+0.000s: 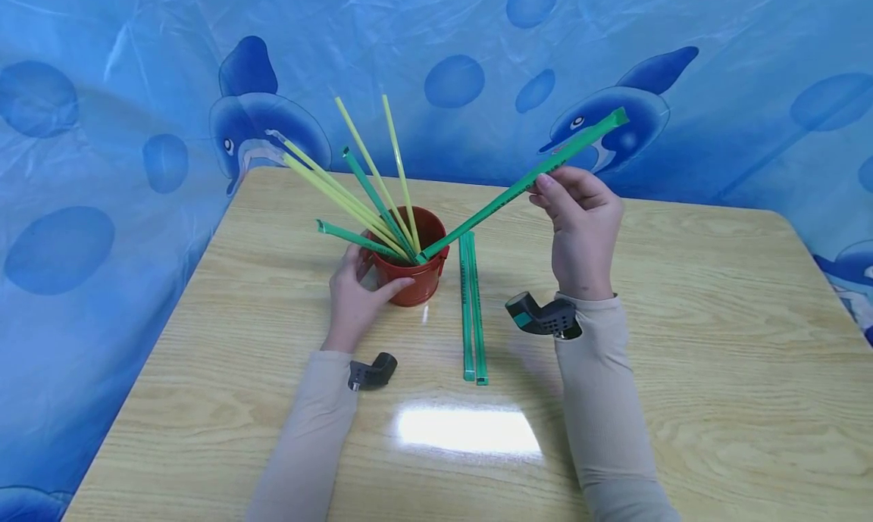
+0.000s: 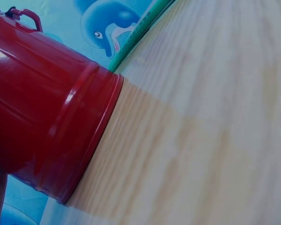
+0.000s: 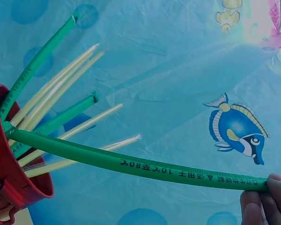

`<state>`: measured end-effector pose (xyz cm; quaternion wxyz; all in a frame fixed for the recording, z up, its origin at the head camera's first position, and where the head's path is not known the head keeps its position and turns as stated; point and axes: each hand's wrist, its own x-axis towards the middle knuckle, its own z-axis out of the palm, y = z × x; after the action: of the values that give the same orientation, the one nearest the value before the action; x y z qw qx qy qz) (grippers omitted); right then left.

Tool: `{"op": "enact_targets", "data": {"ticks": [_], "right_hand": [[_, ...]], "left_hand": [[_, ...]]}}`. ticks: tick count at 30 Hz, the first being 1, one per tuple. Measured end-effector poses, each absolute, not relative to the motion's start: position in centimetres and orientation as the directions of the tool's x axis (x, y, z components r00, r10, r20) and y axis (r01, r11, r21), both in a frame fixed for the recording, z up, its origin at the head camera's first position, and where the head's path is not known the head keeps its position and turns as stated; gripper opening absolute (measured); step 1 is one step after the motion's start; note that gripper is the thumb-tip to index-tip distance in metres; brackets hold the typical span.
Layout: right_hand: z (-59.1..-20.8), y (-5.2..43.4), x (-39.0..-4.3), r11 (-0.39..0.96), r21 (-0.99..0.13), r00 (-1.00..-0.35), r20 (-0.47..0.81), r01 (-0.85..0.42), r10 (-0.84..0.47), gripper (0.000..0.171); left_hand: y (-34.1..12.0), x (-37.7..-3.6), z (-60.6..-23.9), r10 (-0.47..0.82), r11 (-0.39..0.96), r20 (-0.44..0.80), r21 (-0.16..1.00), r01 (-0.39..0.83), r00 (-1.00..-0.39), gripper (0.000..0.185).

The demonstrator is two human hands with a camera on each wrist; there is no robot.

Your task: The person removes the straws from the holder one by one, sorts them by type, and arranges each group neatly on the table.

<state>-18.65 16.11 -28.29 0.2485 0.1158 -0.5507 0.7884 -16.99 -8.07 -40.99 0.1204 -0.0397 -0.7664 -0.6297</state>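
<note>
- Left hand [image 1: 355, 298] curled round the side of the red bucket [image 1: 409, 261], steadying it on the wooden worktop [image 1: 682, 340]; thumb across the front wall.
- Right hand [image 1: 580, 219] raised above the worktop, fingertips pinching a green wrapped straw [image 1: 518, 185] near its upper end.
- Lower tip of that straw already resting at the bucket's rim, shaft slanting up to the right; seemingly partway in, not yet let go.
- Standing in the bucket already: several yellow straws [image 1: 368, 166] and a few green ones [image 1: 371, 196], fanned out to the left and upward.
- Left lying flat just right of the bucket: two green straws [image 1: 470, 310], side by side, ends pointing toward the near edge.
- By this count, most of the loading looks done, with the held straw and those two remaining.
- Behind: blue dolphin-print sheet [image 1: 102, 128] as backdrop.
</note>
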Motion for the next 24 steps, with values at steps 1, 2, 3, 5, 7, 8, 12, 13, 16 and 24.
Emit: {"op": "enact_targets", "data": {"ticks": [1, 2, 3, 5, 7, 8, 12, 13, 16, 24], "right_hand": [[-28.3, 16.2, -18.6, -0.270, -0.810, -0.848, 0.458, -0.521, 0.266, 0.005], [-28.2, 16.2, -18.6, -0.271, -0.809, -0.848, 0.457, -0.522, 0.269, 0.005], [-28.2, 16.3, -18.5, -0.274, -0.808, -0.848, 0.456, -0.522, 0.271, 0.005], [-28.1, 16.4, -18.4, -0.276, -0.807, -0.847, 0.454, -0.522, 0.277, 0.005], [-28.0, 16.6, -18.3, -0.279, -0.805, -0.846, 0.451, -0.523, 0.285, 0.005], [-27.9, 16.6, -18.3, -0.284, -0.803, -0.846, 0.449, -0.524, 0.288, 0.005], [-27.8, 16.9, -18.3, -0.303, -0.797, -0.847, 0.443, -0.522, 0.295, 0.005], [-27.7, 16.9, -18.3, -0.308, -0.796, -0.848, 0.441, -0.521, 0.295, 0.005], [-27.7, 17.1, -18.3, -0.312, -0.798, -0.852, 0.436, -0.515, 0.291, 0.005], [-27.7, 17.8, -18.3, -0.282, -0.826, -0.868, 0.422, -0.487, 0.263, 0.005]], "left_hand": [[-8.1, -17.0, -41.0, -0.090, 0.203, 0.234, 0.956, 0.212, -0.968, 0.078], [-8.1, -17.0, -41.0, -0.090, 0.201, 0.233, 0.956, 0.212, -0.968, 0.078], [-8.1, -17.0, -41.0, -0.090, 0.200, 0.232, 0.957, 0.211, -0.968, 0.078], [-8.0, -16.9, -41.0, -0.088, 0.200, 0.229, 0.958, 0.208, -0.970, 0.077], [-8.0, -16.9, -41.0, -0.087, 0.204, 0.225, 0.958, 0.204, -0.970, 0.076], [-8.0, -16.9, -41.0, -0.087, 0.205, 0.224, 0.958, 0.203, -0.971, 0.076], [-8.0, -16.9, -41.0, -0.086, 0.207, 0.220, 0.958, 0.198, -0.972, 0.074], [-7.9, -16.9, -41.0, -0.086, 0.207, 0.219, 0.958, 0.198, -0.972, 0.074], [-7.9, -16.9, -41.0, -0.087, 0.207, 0.214, 0.959, 0.192, -0.973, 0.075], [-8.0, -16.9, -40.8, -0.082, 0.213, 0.194, 0.962, 0.173, -0.978, 0.078]]}}
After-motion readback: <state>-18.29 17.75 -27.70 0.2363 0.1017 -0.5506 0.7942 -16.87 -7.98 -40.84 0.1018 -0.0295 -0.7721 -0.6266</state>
